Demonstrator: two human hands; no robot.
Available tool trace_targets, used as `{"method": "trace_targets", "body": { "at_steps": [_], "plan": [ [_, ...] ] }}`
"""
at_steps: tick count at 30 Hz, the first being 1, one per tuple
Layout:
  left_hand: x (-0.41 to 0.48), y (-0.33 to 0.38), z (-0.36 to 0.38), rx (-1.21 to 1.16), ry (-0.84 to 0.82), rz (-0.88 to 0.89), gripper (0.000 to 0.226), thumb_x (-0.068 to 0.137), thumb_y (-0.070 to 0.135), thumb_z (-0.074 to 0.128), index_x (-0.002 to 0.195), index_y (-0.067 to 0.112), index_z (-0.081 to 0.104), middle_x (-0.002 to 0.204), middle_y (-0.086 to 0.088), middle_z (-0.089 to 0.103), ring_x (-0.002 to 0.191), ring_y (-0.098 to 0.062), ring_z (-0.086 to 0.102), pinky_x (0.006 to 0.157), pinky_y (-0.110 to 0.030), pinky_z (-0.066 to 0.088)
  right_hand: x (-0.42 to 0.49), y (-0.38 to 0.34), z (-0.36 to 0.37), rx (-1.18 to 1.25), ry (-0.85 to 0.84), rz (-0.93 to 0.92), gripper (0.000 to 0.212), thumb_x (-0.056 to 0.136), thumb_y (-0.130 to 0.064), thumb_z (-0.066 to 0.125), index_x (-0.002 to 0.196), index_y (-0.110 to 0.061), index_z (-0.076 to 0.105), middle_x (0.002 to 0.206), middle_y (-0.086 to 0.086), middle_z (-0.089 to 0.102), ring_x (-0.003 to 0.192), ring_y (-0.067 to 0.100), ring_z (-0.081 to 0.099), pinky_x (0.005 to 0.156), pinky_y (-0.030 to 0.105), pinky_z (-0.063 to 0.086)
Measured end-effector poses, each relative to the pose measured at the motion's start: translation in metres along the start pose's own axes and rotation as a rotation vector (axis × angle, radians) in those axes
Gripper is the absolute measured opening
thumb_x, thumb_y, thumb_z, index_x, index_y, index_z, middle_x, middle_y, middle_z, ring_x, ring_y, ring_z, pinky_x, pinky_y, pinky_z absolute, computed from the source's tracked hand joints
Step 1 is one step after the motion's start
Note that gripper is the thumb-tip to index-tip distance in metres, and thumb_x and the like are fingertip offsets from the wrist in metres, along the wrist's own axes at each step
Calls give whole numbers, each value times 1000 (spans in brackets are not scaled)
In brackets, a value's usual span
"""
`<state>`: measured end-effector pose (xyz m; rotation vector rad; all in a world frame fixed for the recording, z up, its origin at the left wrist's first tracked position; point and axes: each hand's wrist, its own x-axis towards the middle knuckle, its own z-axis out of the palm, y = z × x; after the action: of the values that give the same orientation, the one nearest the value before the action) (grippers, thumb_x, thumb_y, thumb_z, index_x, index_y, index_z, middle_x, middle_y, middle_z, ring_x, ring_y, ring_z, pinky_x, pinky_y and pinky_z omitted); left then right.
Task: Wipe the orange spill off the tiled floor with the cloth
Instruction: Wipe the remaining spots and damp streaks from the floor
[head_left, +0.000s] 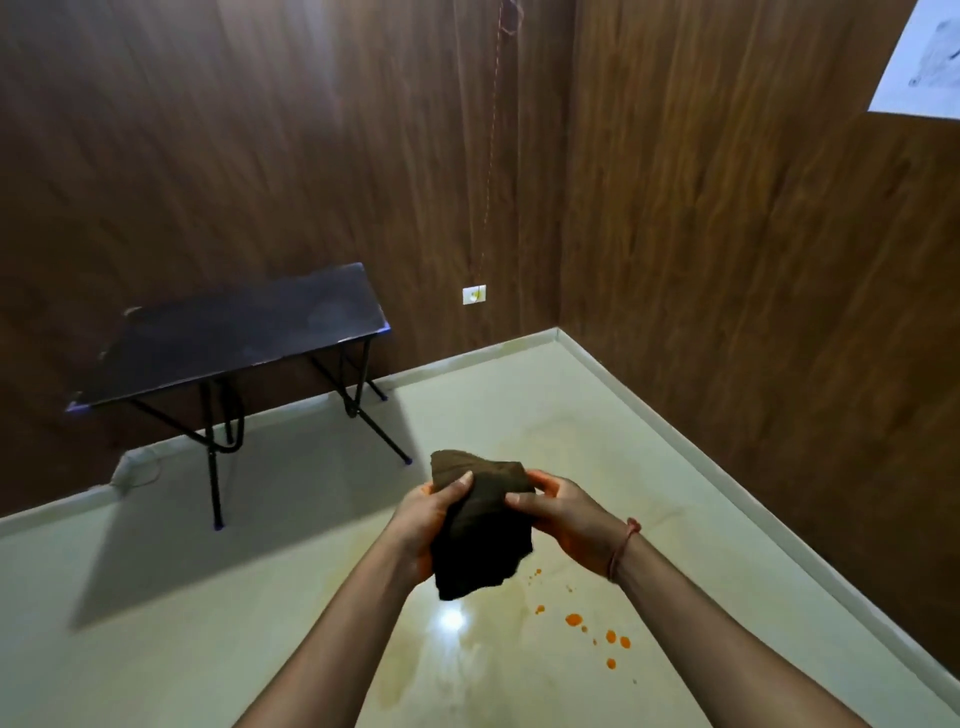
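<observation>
Currently left hand (426, 519) and right hand (566, 514) both grip bunched dark cloth (480, 535) above floor (208, 597); orange spill (574, 619) drops at 5 o'clock of cloth.

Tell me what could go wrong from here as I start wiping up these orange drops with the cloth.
The orange drops are scattered, and a faint orange film spreads well beyond them, so wiping could smear it wider. The cloth is bunched between your left hand and right hand; wadded up, it may miss the smaller specks. The glossy tiled floor may be slippery once wet.
</observation>
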<state>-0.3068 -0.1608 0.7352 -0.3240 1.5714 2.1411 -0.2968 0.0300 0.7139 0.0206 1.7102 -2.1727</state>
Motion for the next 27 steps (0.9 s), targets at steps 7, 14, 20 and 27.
{"method": "trace_targets", "body": {
  "at_steps": [7,14,20,27],
  "plan": [
    [-41,-36,-20,577,113,60,71,84,14,73,143,17,33,115,-11,63,99,-22,65,82,-35,57,-42,23,11,-355,216,6,41,90,-23,65,128,-33,53,98,17,69,89,25,67,61,32,56],
    [-64,-84,8,1220,188,307,31,78,14,70,107,21,65,103,3,65,97,-17,60,84,-32,52,-78,39,-10,-844,61,80,27,75,-17,79,101,-22,73,97,-6,72,93,8,66,86,29,56],
    [-36,-103,78,1557,252,435,22,92,30,58,111,27,68,108,1,47,104,-22,44,84,-33,40,-89,20,-70,-1185,154,99,18,77,-28,67,96,-25,68,96,-3,66,85,15,62,71,25,53],
    [54,-148,182,1343,-46,215,16,85,19,61,97,21,71,91,-1,69,83,-21,62,74,-37,53,-70,40,-212,-1299,-77,165,15,75,-31,69,88,-25,64,90,0,65,86,21,61,64,28,48]
  ]
}}
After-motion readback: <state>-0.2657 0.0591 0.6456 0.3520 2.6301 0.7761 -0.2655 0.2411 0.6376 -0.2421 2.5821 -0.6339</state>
